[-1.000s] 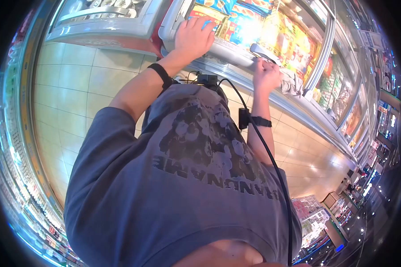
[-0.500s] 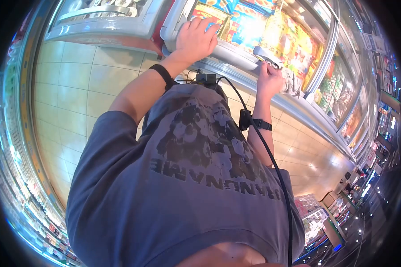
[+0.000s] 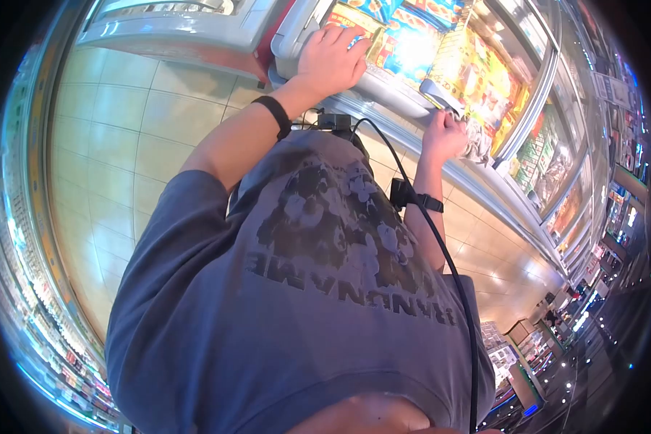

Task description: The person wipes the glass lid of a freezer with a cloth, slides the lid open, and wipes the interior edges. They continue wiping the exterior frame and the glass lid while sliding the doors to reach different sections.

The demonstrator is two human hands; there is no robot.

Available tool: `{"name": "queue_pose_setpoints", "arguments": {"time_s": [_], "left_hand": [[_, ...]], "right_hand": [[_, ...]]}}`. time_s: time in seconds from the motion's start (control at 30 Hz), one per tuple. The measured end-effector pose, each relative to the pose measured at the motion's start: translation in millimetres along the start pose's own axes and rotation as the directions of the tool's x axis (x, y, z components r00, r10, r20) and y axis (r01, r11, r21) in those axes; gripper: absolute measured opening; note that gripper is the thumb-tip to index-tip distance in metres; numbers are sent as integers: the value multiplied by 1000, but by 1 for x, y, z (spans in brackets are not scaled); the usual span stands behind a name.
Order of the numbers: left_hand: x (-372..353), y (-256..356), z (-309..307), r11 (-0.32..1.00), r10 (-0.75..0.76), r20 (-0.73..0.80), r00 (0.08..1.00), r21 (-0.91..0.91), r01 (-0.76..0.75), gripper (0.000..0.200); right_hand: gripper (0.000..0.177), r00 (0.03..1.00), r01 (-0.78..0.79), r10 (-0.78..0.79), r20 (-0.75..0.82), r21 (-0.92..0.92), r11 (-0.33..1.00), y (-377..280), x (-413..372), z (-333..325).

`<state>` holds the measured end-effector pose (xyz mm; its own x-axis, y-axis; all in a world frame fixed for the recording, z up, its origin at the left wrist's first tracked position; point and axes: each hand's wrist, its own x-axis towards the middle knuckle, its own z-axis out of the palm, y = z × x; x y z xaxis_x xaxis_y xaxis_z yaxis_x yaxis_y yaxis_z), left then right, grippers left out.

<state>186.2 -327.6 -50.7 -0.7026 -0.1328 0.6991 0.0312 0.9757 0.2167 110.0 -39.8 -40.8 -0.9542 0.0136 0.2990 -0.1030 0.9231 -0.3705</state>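
My left hand (image 3: 333, 59) lies flat, fingers loosely spread, on the glass lid and white rim of a chest freezer (image 3: 291, 36) full of colourful frozen-food packs (image 3: 477, 72). My right hand (image 3: 445, 135) is closed in a fist at the end of the grey lid handle (image 3: 438, 92), gripping it from below. A crumpled whitish thing (image 3: 476, 141) sits just right of that fist. Both wrists wear black bands. A black cable (image 3: 441, 260) runs down my grey printed T-shirt.
A second freezer (image 3: 166, 29) stands to the left across a red gap. More freezers with curved glass (image 3: 557, 195) run away to the right. A beige tiled floor (image 3: 116, 145) lies left, and shop shelves line the far left edge.
Both hands sit slightly further right in the view than before. The left hand stays flat on the lid, and the right fist has stayed at the handle.
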Motion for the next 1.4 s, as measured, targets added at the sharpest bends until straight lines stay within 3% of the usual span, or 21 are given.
{"name": "queue_pose_setpoints", "arguments": {"time_s": [0.03,0.1,0.17,0.23,0.37,0.5,0.53,0.63,0.77,0.8,0.83,0.87,0.9,0.93,0.97,1.03,1.07,1.23,1.3,1.33,1.4], "left_hand": [[0,2,0,1000,13,-26,1000,4,-13,28],[1,-1,1,1000,7,-20,1000,2,-7,28],[-3,4,-1,1000,1,0,1000,-7,-1,27],[0,-1,-1,1000,-1,13,1000,-17,1,27],[1,1,-2,1000,-6,21,1000,-12,7,27],[2,3,-2,1000,-26,55,998,9,25,28],[1,4,-2,999,-36,79,996,5,36,28],[0,6,1,999,-49,109,993,11,48,28],[1,5,-1,999,-27,113,993,-14,29,29],[1,5,-1,999,-32,128,991,-17,35,29],[1,4,-2,999,-36,143,989,-21,39,30],[0,5,-2,999,-22,139,990,-25,26,30],[1,5,-3,999,-26,148,989,-28,31,30],[1,4,-3,999,-34,157,987,-29,39,30],[2,4,-3,999,-29,152,988,-28,33,30],[1,5,-3,999,-40,159,986,-20,44,30],[1,5,-3,999,-36,154,987,-17,39,30],[1,7,-4,998,-62,199,978,-19,67,29],[1,7,-5,998,-60,203,977,-23,66,30],[3,7,-5,997,-64,210,976,-28,71,30],[5,7,-6,998,-49,192,980,-32,57,30]], "right_hand": [[23,1000,3,-3,6,-4,1000,-9,-4,2],[21,978,209,-209,0,-45,977,-31,-15,15],[21,989,131,-126,73,-65,989,-33,-18,5],[24,996,25,-35,82,120,992,-14,-9,-3],[29,986,-157,157,60,-12,988,-6,-9,1],[30,986,-155,155,65,-11,988,-9,-15,7],[31,976,-177,172,136,23,984,-6,-12,4],[32,980,-178,170,99,83,981,-7,-14,11],[31,931,-365,361,58,185,912,-19,-18,19],[28,847,-530,479,231,289,798,-16,-12,17],[28,844,-535,488,224,297,791,-14,-12,17],[27,781,-618,587,212,398,678,-14,-11,18],[25,708,-672,673,214,496,549,-16,-9,16],[22,614,-729,679,403,620,290,-17,-4,12],[22,615,-725,678,402,625,287,-20,1,12],[21,421,-763,706,570,643,-64,-39,9,2],[24,290,-842,716,635,526,-125,-51,16,-10],[20,370,-757,763,530,649,-84,-79,12,3],[22,561,-749,686,464,637,181,-78,5,12],[22,560,-744,688,461,645,174,-79,5,11],[29,693,-721,645,322,295,627,-78,-6,3]]}}
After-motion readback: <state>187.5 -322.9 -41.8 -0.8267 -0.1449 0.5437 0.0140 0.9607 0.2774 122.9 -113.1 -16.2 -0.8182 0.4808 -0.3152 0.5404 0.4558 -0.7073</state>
